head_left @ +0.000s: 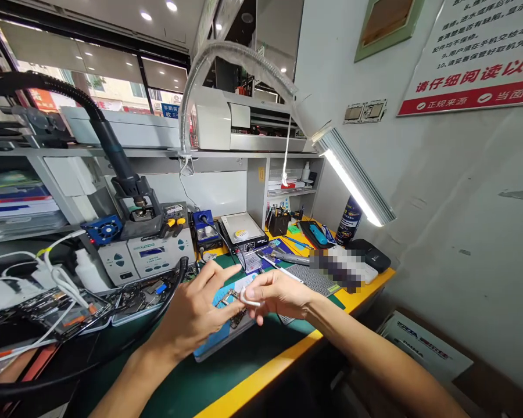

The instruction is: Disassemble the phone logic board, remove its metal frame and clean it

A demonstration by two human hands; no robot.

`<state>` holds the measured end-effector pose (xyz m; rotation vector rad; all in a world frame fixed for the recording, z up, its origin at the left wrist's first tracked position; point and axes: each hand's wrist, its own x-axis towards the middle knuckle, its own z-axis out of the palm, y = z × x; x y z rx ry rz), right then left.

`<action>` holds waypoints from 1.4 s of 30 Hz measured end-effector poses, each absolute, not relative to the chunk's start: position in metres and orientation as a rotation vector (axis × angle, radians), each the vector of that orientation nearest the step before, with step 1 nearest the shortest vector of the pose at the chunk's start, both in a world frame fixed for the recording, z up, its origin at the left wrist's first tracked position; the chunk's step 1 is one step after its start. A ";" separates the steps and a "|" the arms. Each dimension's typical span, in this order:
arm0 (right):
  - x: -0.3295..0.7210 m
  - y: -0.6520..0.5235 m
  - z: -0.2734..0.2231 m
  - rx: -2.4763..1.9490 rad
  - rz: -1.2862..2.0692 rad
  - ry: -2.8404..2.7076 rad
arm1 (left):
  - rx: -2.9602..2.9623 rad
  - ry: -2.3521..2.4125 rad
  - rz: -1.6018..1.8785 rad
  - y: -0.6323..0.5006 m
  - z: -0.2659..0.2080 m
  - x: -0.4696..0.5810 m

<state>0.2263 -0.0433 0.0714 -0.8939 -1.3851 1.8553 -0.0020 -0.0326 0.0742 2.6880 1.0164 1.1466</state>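
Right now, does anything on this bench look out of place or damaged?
Opened phones lie in a heap under white cables left of the left hand. On the wall, paint is chipped.

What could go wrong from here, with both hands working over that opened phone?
1. The right hand pinches a thin white tool right above the opened phone; a slip might scratch the exposed parts.
2. The phone lies close to the yellow bench edge; pressure from the left hand might push it off.
3. The thick black hose curves close to the left wrist and could snag.
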 end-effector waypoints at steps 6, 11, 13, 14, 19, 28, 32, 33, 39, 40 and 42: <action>0.226 -0.033 0.056 -1.156 1.331 -1.661 | 2.632 1.251 0.835 -0.029 0.062 -0.018; 0.220 -0.033 0.052 -1.213 1.014 -2.030 | 2.582 1.387 0.688 -0.042 0.034 -0.017; 0.216 -0.032 0.054 -1.181 0.920 -2.165 | 2.559 1.411 0.670 -0.044 0.029 -0.014; 0.214 -0.031 0.055 -1.164 0.876 -2.225 | 2.551 1.413 0.664 -0.045 0.028 -0.013; 0.207 -0.021 0.052 -1.107 0.678 -2.424 | 2.519 1.404 0.653 -0.044 0.030 -0.014; 0.206 -0.018 0.054 -1.071 0.606 -2.511 | 2.508 1.388 0.635 -0.046 0.030 -0.016; 0.207 -0.014 0.056 -1.040 0.609 -2.546 | 2.502 1.395 0.625 -0.047 0.030 -0.016; 0.207 -0.013 0.056 -1.034 0.605 -2.553 | 2.502 1.395 0.623 -0.047 0.030 -0.016; 0.205 -0.012 0.059 -1.029 0.560 -2.587 | 2.513 1.390 0.629 -0.046 0.030 -0.015; 0.205 -0.012 0.060 -1.025 0.564 -2.593 | 2.512 1.392 0.628 -0.046 0.030 -0.015; 0.205 -0.013 0.061 -1.019 0.581 -2.605 | 2.507 1.394 0.623 -0.046 0.030 -0.016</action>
